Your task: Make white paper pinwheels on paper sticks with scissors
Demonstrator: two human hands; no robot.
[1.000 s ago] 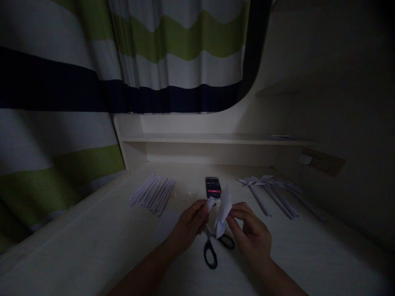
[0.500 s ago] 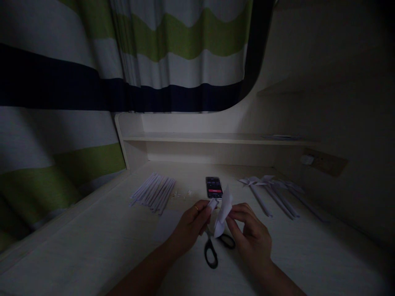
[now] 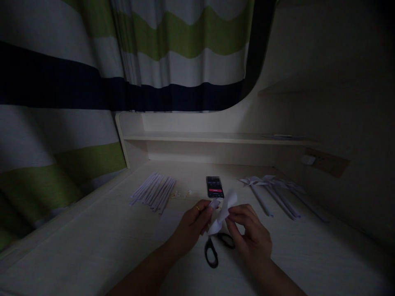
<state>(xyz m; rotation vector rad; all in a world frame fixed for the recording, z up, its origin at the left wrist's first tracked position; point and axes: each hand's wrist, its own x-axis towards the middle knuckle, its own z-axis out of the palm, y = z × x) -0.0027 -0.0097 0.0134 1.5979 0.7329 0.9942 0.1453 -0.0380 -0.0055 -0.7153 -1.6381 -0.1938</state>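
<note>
- Your left hand (image 3: pixel 193 224) and right hand (image 3: pixel 249 232) both pinch the folded paper (image 3: pixel 224 207), held above the scissors (image 3: pixel 212 248) on the surface (image 3: pixel 92 246).
- Risk: dim light; pulling unevenly could tear the paper.

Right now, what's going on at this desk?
A person is working a small piece of white paper between both hands, left hand and right hand pinching it above black-handled scissors lying on the desk. A phone lies just beyond. A bundle of rolled paper sticks lies to the left, and paper pinwheels on sticks lie to the right.
</note>
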